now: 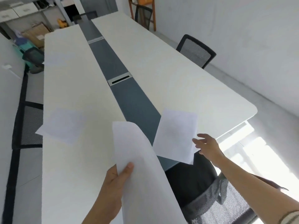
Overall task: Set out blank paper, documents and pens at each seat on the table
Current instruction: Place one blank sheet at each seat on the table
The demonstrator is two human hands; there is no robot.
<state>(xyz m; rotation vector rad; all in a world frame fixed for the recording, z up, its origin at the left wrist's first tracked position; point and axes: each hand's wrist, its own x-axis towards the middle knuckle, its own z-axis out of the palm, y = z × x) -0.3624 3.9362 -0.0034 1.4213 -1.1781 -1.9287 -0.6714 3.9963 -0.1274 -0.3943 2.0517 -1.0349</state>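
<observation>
Two sheets lie near us on the white table (72, 78): the left sheet (61, 125) at the left edge, and the right sheet (175, 135) at the near end beside the grey strip (134, 101). Its long axis runs away from us, and its near corner hangs over the table's end, above the near chair (218, 199). Our right hand (208, 146) is the nearer one, fingers spread wide at the sheet's right edge; we cannot tell whether they touch it. Our left hand (113, 188) grips the curling stack of paper (134, 151), thumb on top. We judge any straightening falls to the right hand. We see no pens and no readable writing, labels or brands.
</observation>
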